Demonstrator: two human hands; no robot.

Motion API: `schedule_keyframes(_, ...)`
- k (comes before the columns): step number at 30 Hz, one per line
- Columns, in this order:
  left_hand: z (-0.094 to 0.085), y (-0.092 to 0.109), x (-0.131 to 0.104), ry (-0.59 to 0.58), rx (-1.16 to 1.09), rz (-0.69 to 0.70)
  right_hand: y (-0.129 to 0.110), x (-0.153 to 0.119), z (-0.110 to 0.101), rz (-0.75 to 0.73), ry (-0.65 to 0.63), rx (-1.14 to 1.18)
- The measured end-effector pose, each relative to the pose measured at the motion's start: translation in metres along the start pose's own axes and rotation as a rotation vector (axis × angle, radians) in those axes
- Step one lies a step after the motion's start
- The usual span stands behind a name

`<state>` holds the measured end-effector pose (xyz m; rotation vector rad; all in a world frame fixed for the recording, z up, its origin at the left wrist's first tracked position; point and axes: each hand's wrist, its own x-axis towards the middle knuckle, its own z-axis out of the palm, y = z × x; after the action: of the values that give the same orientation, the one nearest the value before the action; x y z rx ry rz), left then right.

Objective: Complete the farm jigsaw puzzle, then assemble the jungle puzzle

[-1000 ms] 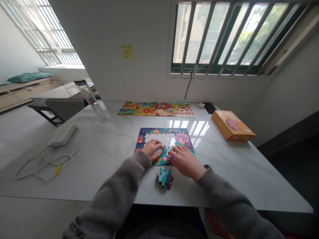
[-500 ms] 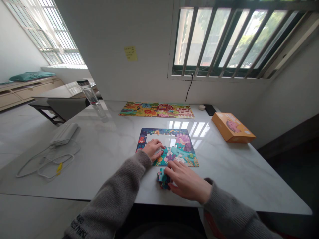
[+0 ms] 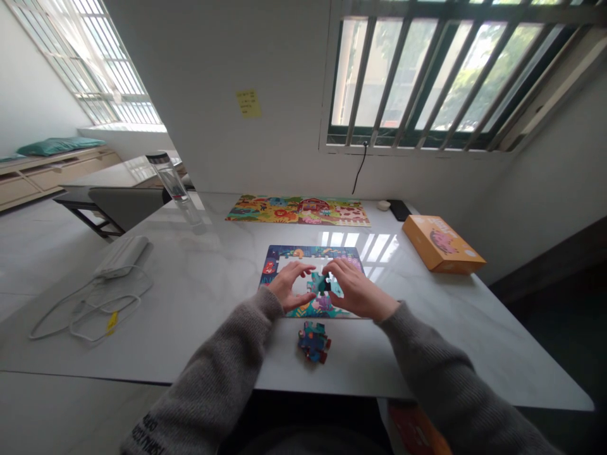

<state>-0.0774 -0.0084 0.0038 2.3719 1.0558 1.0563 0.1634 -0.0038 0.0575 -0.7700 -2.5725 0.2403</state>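
A teal puzzle piece [image 3: 320,282] is pinched in the fingers of my right hand [image 3: 358,291], held over a partly filled jigsaw puzzle [image 3: 281,251]. My left hand [image 3: 286,285] is open at the piece's left side, thumb and fingers apart; whether it touches the piece I cannot tell. The puzzle has a dark blue top edge, and white tabletop shows through a gap in its middle. Both hands cover parts of its lower half and right side. Nearer to me lies a small pile of loose puzzle pieces [image 3: 313,342], blue, teal and red.
Behind the puzzle lies a long farm-animal picture puzzle [image 3: 298,210]. An orange box [image 3: 441,243] and a black phone [image 3: 399,210] are on the right. At left are a clear bottle [image 3: 169,178], a white device [image 3: 124,256] and a looped white cable [image 3: 90,316].
My right hand has moved from the loose pile up over the puzzle, bringing a teal piece. My left hand has lifted slightly and spread its fingers. The pile now shows uncovered.
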Motion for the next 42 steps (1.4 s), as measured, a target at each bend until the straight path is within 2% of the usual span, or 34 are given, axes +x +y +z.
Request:
schedule_keyframes(3,0.005,-0.009,-0.001,-0.016,0.095,0.003,0.009,0.006,0.009,-0.007,0.018,-0.012)
schedule_keyframes(10,0.01,-0.019,-0.002,-0.041,0.177,-0.023,0.009,0.004,0.028,0.006,0.03,-0.017)
schedule_keyframes(19,-0.021,-0.032,-0.013,-0.084,0.25,-0.09,0.022,-0.009,0.04,0.086,0.162,0.113)
schedule_keyframes(27,-0.021,-0.04,-0.031,-0.145,0.28,-0.123,0.012,-0.011,0.048,0.118,0.027,0.082)
schedule_keyframes(33,-0.017,-0.039,-0.037,-0.188,0.366,-0.17,0.012,-0.012,0.05,0.114,0.001,0.103)
schedule_keyframes(37,-0.015,-0.034,-0.034,-0.144,0.372,-0.128,0.014,-0.012,0.053,0.109,0.009,0.105)
schedule_keyframes(42,-0.007,-0.022,-0.022,0.016,0.336,0.012,0.009,-0.007,0.048,0.219,0.132,0.203)
